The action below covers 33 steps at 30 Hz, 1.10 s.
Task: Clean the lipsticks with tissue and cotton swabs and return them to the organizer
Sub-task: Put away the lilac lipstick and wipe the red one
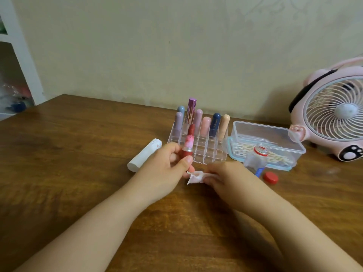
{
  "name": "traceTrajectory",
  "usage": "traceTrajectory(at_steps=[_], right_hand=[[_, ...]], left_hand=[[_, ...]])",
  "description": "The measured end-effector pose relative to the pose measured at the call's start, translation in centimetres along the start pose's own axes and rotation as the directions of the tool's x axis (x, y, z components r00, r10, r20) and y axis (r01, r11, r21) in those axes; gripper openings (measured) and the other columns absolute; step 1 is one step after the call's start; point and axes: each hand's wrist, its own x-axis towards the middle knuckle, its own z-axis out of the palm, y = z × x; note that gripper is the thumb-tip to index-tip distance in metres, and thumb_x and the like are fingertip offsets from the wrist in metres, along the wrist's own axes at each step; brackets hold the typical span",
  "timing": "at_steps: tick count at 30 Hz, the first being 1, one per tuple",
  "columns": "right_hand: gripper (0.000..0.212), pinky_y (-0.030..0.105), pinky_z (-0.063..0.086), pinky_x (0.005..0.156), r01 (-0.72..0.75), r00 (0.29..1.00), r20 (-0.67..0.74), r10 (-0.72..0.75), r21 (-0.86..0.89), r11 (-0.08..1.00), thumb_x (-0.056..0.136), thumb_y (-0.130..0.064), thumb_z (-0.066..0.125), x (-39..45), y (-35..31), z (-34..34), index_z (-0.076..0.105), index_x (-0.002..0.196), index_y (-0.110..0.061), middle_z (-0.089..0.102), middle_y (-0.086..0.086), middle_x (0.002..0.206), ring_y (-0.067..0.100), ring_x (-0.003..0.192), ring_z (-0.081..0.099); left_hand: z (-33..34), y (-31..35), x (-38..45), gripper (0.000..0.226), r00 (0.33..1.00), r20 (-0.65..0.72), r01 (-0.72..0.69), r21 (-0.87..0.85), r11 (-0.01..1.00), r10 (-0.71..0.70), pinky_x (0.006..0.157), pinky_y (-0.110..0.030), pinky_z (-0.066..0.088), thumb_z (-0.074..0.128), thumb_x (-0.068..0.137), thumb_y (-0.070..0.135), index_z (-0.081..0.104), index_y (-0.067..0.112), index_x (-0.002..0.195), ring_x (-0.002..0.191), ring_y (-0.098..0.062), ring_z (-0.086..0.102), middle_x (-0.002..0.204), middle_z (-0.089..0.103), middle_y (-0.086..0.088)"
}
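My left hand (169, 165) grips an uncapped red lipstick (188, 142) by its base, holding it upright with the bullet extended and its pink inner tube smeared red. My right hand (224, 179) pinches a crumpled piece of white tissue (196, 176) just below and right of the lipstick. Behind them stands a clear acrylic organizer (208, 152) with several capped lipsticks in its back rows, among them a tall purple one (191, 110) and a dark blue one (215, 124). A clear box of cotton swabs (265, 146) lies to the organizer's right.
A white tissue roll (144, 156) with a red stain lies left of the organizer. An open small bottle (256, 160) stands in front of the swab box, its red cap (271, 177) beside it. A pink desk fan (334, 116) stands at the far right of the wooden table (78, 173).
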Motion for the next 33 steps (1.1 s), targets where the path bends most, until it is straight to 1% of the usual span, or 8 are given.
traceTrajectory(at_steps=[4, 9, 12, 16, 19, 27, 30, 33], right_hand=[[0.021, 0.023, 0.048, 0.081, 0.063, 0.998, -0.027, -0.061, 0.09, 0.994, 0.096, -0.021, 0.049, 0.6, 0.0, -1.1, 0.065, 0.11, -0.027, 0.065, -0.009, 0.106, 0.009, 0.092, 0.056], [0.02, 0.012, 0.045, 0.064, 0.016, 0.993, -0.113, 0.035, 0.422, 0.907, 0.095, -0.029, 0.053, 0.9, 0.8, -1.4, 0.061, 0.112, -0.035, 0.059, -0.018, 0.102, 0.0, 0.091, 0.053], [0.013, 0.014, 0.047, 0.06, -0.041, 0.982, -0.11, 0.153, 0.668, 0.743, 0.091, -0.033, 0.057, 0.6, 1.1, -0.9, 0.053, 0.098, -0.044, 0.06, -0.024, 0.094, -0.006, 0.083, 0.056], [0.02, 0.015, 0.05, 0.05, -0.052, 0.978, -0.05, 0.201, 0.879, 0.474, 0.087, -0.028, 0.061, 0.0, 1.4, -0.9, 0.053, 0.103, -0.037, 0.071, -0.017, 0.082, -0.003, 0.072, 0.066], [0.019, 0.01, 0.04, 0.041, -0.022, 0.979, -0.061, 0.192, 0.914, 0.405, 0.086, -0.025, 0.06, -0.4, 1.3, -1.2, 0.053, 0.103, -0.032, 0.072, -0.008, 0.083, -0.001, 0.055, 0.062], [0.026, 0.01, 0.047, 0.048, 0.065, 0.976, -0.142, 0.166, 0.915, 0.399, 0.089, -0.034, 0.057, -0.4, 0.5, -0.7, 0.051, 0.11, -0.047, 0.053, -0.03, 0.091, -0.023, 0.072, 0.054], [0.048, 0.005, 0.044, 0.05, 0.105, 0.956, -0.224, 0.187, 0.862, 0.495, 0.074, -0.053, 0.057, -0.3, 0.5, -0.5, 0.038, 0.119, -0.051, 0.046, -0.032, 0.099, -0.024, 0.078, 0.051], [0.031, 0.008, 0.044, 0.071, 0.203, 0.88, -0.447, 0.16, 0.659, 0.724, 0.08, -0.05, 0.06, -0.3, 0.9, 0.1, 0.043, 0.105, -0.052, 0.045, -0.032, 0.107, -0.017, 0.098, 0.047]], left_hand=[[0.2, -0.1, -0.1, 0.004, 1.0, 0.007, 0.023, 0.156, 0.987, -0.024, 0.075, -0.016, 0.042, 0.046, 0.097, 0.036, 0.047, 0.036, 0.101, 0.097, 0.001, 0.059, 0.102, 0.065, 0.017], [-0.1, 0.0, 0.3, 0.006, 0.989, -0.132, 0.075, 0.099, 0.992, -0.062, 0.07, -0.017, 0.045, 0.043, 0.098, 0.034, 0.048, 0.031, 0.095, 0.091, -0.004, 0.064, 0.102, 0.067, 0.01], [0.0, 0.2, 0.3, 0.015, 0.985, -0.146, 0.089, -0.027, 0.996, -0.092, 0.08, -0.023, 0.051, 0.045, 0.097, 0.036, 0.054, 0.029, 0.106, 0.093, -0.003, 0.064, 0.101, 0.068, 0.013], [0.3, 0.5, 0.1, 0.022, 0.986, -0.045, 0.146, -0.235, 0.961, -0.161, 0.1, -0.042, 0.047, 0.049, 0.095, 0.039, 0.06, 0.031, 0.112, 0.108, -0.011, 0.061, 0.11, 0.068, 0.012], [0.3, 1.2, -0.1, 0.022, 0.976, 0.049, 0.21, -0.482, 0.851, -0.214, 0.099, -0.042, 0.049, 0.051, 0.093, 0.029, 0.062, 0.024, 0.112, 0.107, -0.015, 0.065, 0.11, 0.07, 0.005], [0.1, 1.1, -0.3, 0.035, 0.981, 0.081, 0.194, -0.539, 0.82, -0.178, 0.1, -0.041, 0.048, 0.056, 0.082, 0.027, 0.061, 0.016, 0.115, 0.103, -0.013, 0.067, 0.106, 0.072, 0.002], [0.1, 1.2, -0.3, 0.035, 0.984, 0.063, 0.173, -0.603, 0.778, -0.169, 0.1, -0.041, 0.047, 0.057, 0.081, 0.025, 0.061, 0.014, 0.114, 0.104, -0.014, 0.067, 0.107, 0.072, 0.0], [0.1, 1.3, -0.2, 0.035, 0.982, 0.05, 0.17, -0.649, 0.741, -0.182, 0.1, -0.041, 0.047, 0.056, 0.082, 0.021, 0.06, 0.013, 0.116, 0.103, -0.015, 0.067, 0.107, 0.072, -0.001]])
